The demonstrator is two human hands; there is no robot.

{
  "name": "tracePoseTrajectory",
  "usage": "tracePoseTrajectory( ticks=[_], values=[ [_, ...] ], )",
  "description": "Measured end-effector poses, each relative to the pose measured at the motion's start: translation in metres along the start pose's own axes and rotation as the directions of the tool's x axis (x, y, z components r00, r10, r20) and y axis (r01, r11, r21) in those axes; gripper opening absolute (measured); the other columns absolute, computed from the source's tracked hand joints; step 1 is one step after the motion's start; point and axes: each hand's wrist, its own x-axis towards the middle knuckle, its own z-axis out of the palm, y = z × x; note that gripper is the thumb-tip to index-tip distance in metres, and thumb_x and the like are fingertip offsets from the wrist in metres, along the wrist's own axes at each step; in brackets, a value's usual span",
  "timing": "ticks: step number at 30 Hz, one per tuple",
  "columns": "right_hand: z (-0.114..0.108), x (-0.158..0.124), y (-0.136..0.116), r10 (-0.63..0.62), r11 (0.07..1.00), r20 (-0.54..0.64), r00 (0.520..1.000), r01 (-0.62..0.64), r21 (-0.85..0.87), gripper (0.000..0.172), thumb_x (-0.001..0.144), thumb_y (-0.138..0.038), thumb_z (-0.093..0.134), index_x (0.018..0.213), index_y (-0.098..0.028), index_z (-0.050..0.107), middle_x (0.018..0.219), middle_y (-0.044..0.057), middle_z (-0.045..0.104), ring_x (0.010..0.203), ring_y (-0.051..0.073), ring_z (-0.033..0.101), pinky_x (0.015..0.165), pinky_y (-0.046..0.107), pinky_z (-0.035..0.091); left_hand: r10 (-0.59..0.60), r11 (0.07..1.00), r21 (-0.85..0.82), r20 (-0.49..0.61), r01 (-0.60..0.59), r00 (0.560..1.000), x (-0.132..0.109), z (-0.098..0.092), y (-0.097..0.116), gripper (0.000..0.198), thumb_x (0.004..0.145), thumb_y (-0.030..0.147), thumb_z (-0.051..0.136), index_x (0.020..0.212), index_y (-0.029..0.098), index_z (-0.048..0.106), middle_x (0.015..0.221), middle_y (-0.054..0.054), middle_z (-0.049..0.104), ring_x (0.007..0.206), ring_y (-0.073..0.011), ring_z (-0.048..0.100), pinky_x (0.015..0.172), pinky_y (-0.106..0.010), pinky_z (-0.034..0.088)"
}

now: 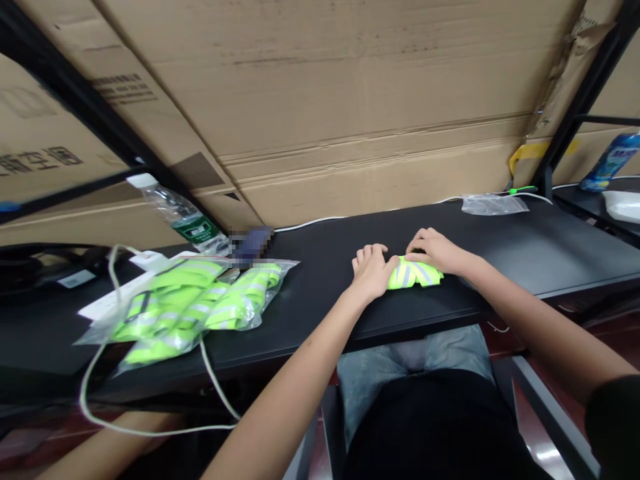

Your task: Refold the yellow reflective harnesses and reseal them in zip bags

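Note:
A folded reflective vest point(417, 275), neon yellow with silver stripes, lies near the front edge of the black desk point(320, 267). At its left end, my left hand point(371, 272) grips it with the thumb pressed along the near side. My right hand point(435, 251) has curled fingers on its top and far edge. Further left lie clear plastic bags point(260, 300) holding more neon yellow reflective material point(175, 300), partly overlapping. Whatever lies under my fingers is hidden.
A plastic bottle point(183, 217) leans at the back left beside a blurred dark object point(253, 245). A white cable point(95, 407) loops over the front edge. An empty clear bag point(494, 204) rests at the back right. Cardboard point(360, 100) walls the rear. Another person's forearm point(115, 443) shows lower left.

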Motion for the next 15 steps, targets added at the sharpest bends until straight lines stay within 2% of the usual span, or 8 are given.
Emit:
tracePoseTrajectory(
  ticks=[2, 4, 7, 9, 11, 13, 15],
  values=[
    [0.005, 0.000, -0.001, 0.037, 0.999, -0.059, 0.998, -0.038, -0.016, 0.037, 0.097, -0.050, 0.055, 0.109, -0.017, 0.068, 0.106, 0.013, 0.066, 0.098, 0.028, 0.058, 0.086, 0.041, 0.046, -0.012, 1.000, 0.010, -0.009, 0.013, 1.000, 0.002, 0.003, 0.001, 0.049, 0.096, 0.046, 0.044, 0.138, 0.023, 0.050, 0.135, -0.014, 0.054, 0.130, -0.0343, 0.042, 0.107, -0.052, 0.033],
    [0.007, -0.006, -0.011, 0.028, 0.999, -0.086, 0.996, -0.031, -0.029, 0.034, 0.100, -0.043, 0.051, 0.116, -0.016, 0.065, 0.113, 0.015, 0.066, 0.105, 0.030, 0.058, 0.090, 0.044, 0.045, -0.002, 1.000, 0.016, 0.000, 0.002, 1.000, 0.001, 0.003, 0.002, 0.050, 0.096, 0.045, 0.044, 0.143, 0.027, 0.046, 0.138, -0.012, 0.055, 0.135, -0.0335, 0.039, 0.109, -0.052, 0.031],
    [0.008, -0.022, -0.037, -0.051, 0.998, -0.042, 0.998, 0.050, -0.026, 0.033, 0.105, -0.030, 0.037, 0.121, -0.019, 0.064, 0.117, 0.011, 0.069, 0.108, 0.025, 0.061, 0.094, 0.040, 0.045, 0.003, 1.000, 0.023, 0.006, -0.003, 1.000, 0.000, 0.004, 0.002, 0.052, 0.096, 0.044, 0.045, 0.145, 0.028, 0.044, 0.140, -0.012, 0.055, 0.139, -0.0336, 0.036, 0.112, -0.053, 0.027],
    [0.010, -0.034, -0.056, -0.063, 0.998, -0.028, 0.998, 0.062, -0.031, 0.041, 0.106, -0.035, 0.035, 0.135, -0.014, 0.057, 0.126, 0.015, 0.067, 0.114, 0.028, 0.061, 0.096, 0.042, 0.046, -0.003, 1.000, 0.023, -0.004, 0.003, 1.000, -0.002, 0.006, 0.002, 0.051, 0.096, 0.040, 0.043, 0.145, 0.025, 0.043, 0.143, -0.013, 0.054, 0.140, -0.0330, 0.036, 0.113, -0.053, 0.026],
    [0.011, -0.043, -0.070, -0.066, 0.994, -0.022, 0.998, 0.064, -0.088, 0.055, 0.105, -0.045, 0.037, 0.148, -0.012, 0.045, 0.143, 0.021, 0.056, 0.127, 0.037, 0.054, 0.100, 0.052, 0.043, -0.008, 1.000, 0.021, -0.021, 0.008, 1.000, -0.005, 0.009, 0.003, 0.048, 0.098, 0.035, 0.039, 0.143, 0.022, 0.043, 0.146, -0.013, 0.052, 0.140, -0.0310, 0.038, 0.114, -0.051, 0.026],
    [0.011, -0.049, -0.078, -0.084, 0.981, 0.014, 0.996, 0.085, -0.173, 0.059, 0.105, -0.049, 0.035, 0.155, -0.017, 0.036, 0.151, 0.021, 0.048, 0.130, 0.042, 0.050, 0.098, 0.057, 0.043, -0.012, 1.000, 0.017, -0.042, 0.013, 0.999, -0.009, 0.012, 0.004, 0.044, 0.098, 0.032, 0.037, 0.140, 0.020, 0.045, 0.147, -0.013, 0.052, 0.139, -0.0285, 0.040, 0.115, -0.048, 0.026],
    [0.008, -0.051, -0.080, -0.094, 0.966, 0.056, 0.994, 0.105, -0.238, 0.056, 0.106, -0.047, 0.031, 0.158, -0.026, 0.032, 0.151, 0.018, 0.049, 0.125, 0.040, 0.054, 0.092, 0.053, 0.046, -0.024, 1.000, 0.015, -0.067, 0.025, 0.998, -0.010, 0.013, 0.005, 0.040, 0.098, 0.031, 0.038, 0.136, 0.020, 0.047, 0.145, -0.012, 0.054, 0.137, -0.0269, 0.043, 0.115, -0.046, 0.027]
  ],
)
